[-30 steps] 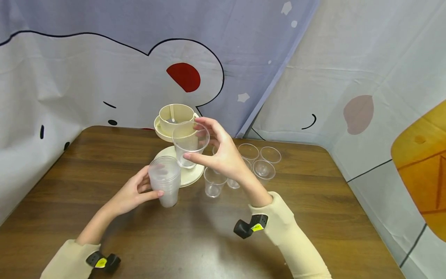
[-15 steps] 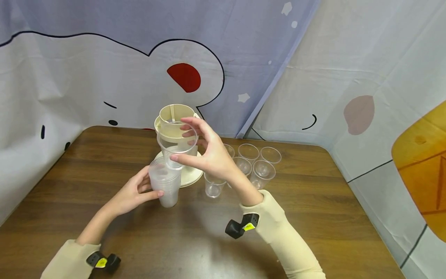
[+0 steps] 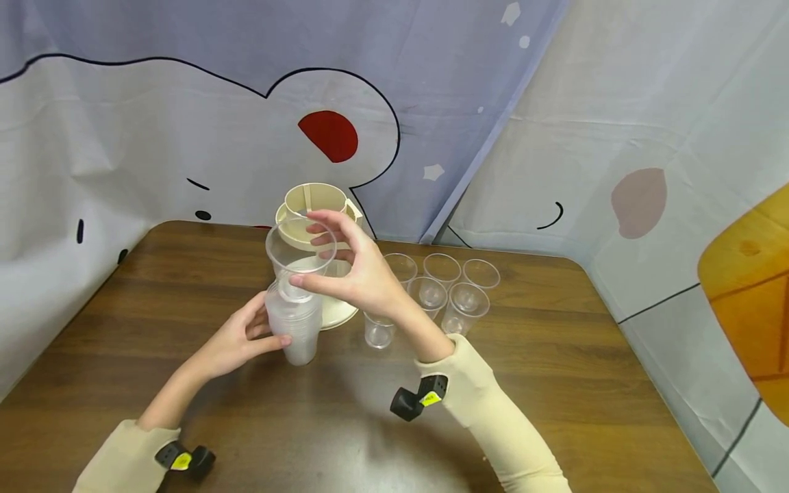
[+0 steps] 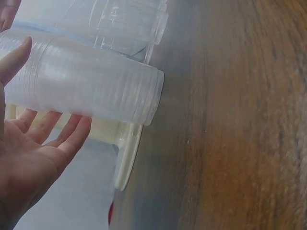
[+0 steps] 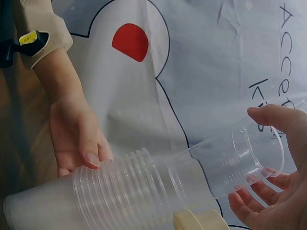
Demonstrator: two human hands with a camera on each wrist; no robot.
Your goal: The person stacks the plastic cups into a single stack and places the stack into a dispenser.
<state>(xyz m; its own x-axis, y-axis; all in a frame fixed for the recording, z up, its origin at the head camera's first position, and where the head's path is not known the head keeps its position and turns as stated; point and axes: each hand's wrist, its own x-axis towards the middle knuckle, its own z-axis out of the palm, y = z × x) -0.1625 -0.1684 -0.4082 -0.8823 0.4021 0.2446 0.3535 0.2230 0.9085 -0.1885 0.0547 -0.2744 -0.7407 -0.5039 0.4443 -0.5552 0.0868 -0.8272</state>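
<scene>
Beyond the fingers of both hands hangs a pale cloth (image 3: 154, 137), lavender toward its top, with black outlines and a red patch. Below the fingers spreads a brown wood-grained desk (image 3: 555, 370). Cream sleeves (image 3: 499, 428) end well back from the fingers, near the wrists. Just behind the right fingers is a cream stand (image 3: 331, 197), an open ring above a round base. The left hand (image 3: 237, 342) grips a stack of nested clear cups (image 3: 298, 330), mouth upward, thumb on the near side and the other fingers curved round the opposite side. To the right of the right fingers, partly behind that hand, at least six clear cups (image 3: 428, 298) sit close together on the desk. The right hand (image 3: 364, 274) pinches a single clear cup (image 3: 290, 263) between thumb and fingers, its base at the stack's mouth, above the left fingers; whether it is inside I cannot tell. Behind each hand's fingers, at the cuff, sits a black wrist camera (image 3: 407, 404).
</scene>
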